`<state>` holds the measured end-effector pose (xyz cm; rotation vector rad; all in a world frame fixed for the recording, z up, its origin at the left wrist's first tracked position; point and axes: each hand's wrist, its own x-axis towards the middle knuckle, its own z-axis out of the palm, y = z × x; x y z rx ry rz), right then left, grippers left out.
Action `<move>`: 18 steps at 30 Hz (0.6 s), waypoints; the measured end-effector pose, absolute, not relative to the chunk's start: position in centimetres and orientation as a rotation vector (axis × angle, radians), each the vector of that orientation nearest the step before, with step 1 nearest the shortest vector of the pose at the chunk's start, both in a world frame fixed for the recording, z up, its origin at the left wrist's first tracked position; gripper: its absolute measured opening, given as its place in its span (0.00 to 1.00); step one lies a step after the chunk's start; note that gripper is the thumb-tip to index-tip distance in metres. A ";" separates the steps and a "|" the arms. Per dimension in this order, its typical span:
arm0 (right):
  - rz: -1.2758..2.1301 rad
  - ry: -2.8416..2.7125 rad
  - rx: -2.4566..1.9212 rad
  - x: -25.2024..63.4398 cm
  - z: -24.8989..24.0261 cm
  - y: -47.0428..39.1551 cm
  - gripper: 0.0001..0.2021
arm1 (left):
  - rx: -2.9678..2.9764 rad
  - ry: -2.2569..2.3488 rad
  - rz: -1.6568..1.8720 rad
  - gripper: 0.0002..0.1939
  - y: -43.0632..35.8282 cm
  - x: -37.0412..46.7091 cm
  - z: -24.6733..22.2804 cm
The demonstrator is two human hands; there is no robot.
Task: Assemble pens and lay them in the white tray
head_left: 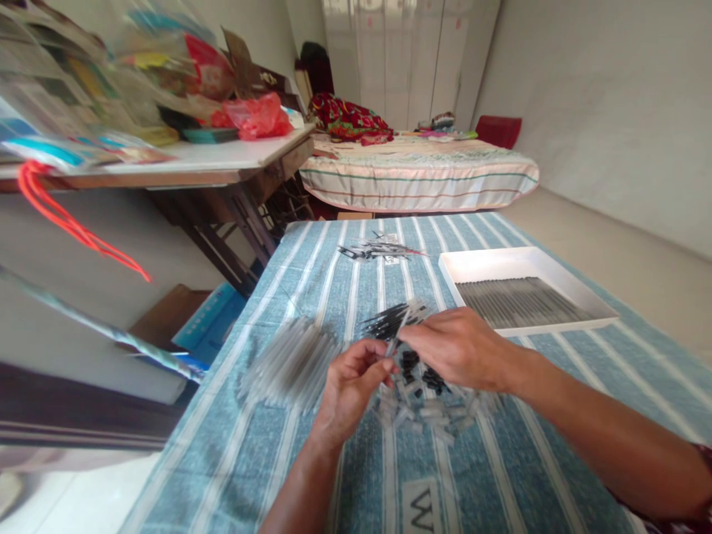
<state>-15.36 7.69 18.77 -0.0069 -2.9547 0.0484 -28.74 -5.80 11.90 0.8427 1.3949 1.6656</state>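
Note:
My left hand (356, 378) pinches the lower end of a slim translucent pen barrel (394, 343), tilted away from me. Against the same barrel, higher up, the fingers of my right hand (461, 347) are closed; whether a smaller part is between them I cannot tell. Left of my hands lies a heap of translucent pen barrels (289, 363). Just beyond my fingers is a bunch of black-tipped pen refills (383, 320). Under my right hand are small black plugs (434, 381), partly hidden. Nearer to me, clear pen caps (442, 417) lie scattered.
A shallow white box (598, 320) at the right holds a row of grey pens. Thin black pieces (378, 249) lie loose farther back on the striped tablecloth (233, 452). A cluttered side table (233, 157) stands left; a bed (423, 182) is beyond.

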 end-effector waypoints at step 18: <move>0.182 -3.358 -0.627 -15.3 12.9 9.6 0.11 | 0.794 1.263 1.674 0.17 -5.7 -28.5 11.1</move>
